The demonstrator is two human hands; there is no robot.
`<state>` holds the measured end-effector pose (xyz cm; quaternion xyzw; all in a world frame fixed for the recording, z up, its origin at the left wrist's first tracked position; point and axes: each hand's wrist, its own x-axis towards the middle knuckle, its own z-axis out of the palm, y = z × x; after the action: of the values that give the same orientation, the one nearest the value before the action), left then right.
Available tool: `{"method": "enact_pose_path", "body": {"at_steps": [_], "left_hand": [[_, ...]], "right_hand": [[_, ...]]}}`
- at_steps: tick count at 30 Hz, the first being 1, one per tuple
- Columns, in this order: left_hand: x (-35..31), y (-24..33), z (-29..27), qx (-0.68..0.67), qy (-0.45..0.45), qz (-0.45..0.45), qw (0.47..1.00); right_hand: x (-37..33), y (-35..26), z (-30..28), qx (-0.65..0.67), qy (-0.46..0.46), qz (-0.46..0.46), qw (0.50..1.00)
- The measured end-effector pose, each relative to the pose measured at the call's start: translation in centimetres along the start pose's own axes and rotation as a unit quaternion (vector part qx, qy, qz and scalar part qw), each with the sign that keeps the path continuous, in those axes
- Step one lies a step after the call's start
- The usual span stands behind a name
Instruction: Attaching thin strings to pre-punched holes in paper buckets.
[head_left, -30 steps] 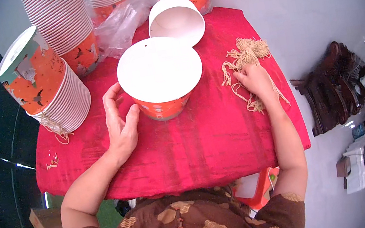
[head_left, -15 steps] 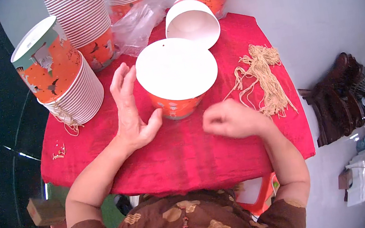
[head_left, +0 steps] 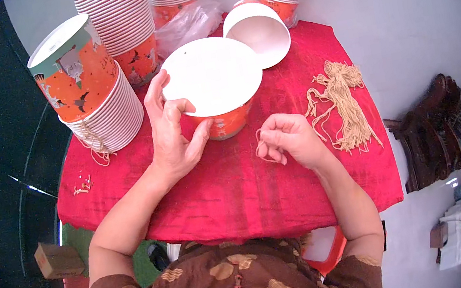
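An orange paper bucket (head_left: 229, 123) stands at the middle of the red-covered table, its white inner side facing up and a small hole near its far rim. Bent over the near-left rim are fingers of my left hand (head_left: 171, 135), with the thumb against the orange outside. Just right of the bucket, my right hand (head_left: 287, 139) is closed in a pinch on a thin piece of string (head_left: 259, 146), which curls out below the fingertips. A bundle of tan strings (head_left: 345, 101) lies to the right of that hand.
A white-lined bucket (head_left: 261, 35) lies tipped on its side behind. Tall stacks of nested buckets (head_left: 115, 17) and a clear plastic bag (head_left: 186, 26) stand at the back. At left, an upside-down bucket (head_left: 75, 72) tops another stack (head_left: 107, 119); string scraps (head_left: 84, 185) lie nearby.
My left hand has come onto the bucket's rim, its fingers bending over it. My right hand has turned, and a string now shows in its pinch. The view has shifted slightly.
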<state>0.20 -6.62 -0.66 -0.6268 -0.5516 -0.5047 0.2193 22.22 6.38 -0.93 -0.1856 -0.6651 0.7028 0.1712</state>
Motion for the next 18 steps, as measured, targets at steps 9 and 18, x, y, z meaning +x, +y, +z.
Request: {"method": "enact_pose_path", "body": {"at_steps": [9, 18], "left_hand": [[-1.5, 1.8, -0.6, 0.058, 0.055, 0.091, 0.993], [-3.3, 5.1, 0.9, -0.279, -0.209, -0.173, 0.921]], "right_hand": [[0.4, 1.5, 0.0, 0.182, 0.064, -0.069, 0.979], [-0.4, 1.8, 1.0, 0.242, 0.004, -0.090, 0.966]]}}
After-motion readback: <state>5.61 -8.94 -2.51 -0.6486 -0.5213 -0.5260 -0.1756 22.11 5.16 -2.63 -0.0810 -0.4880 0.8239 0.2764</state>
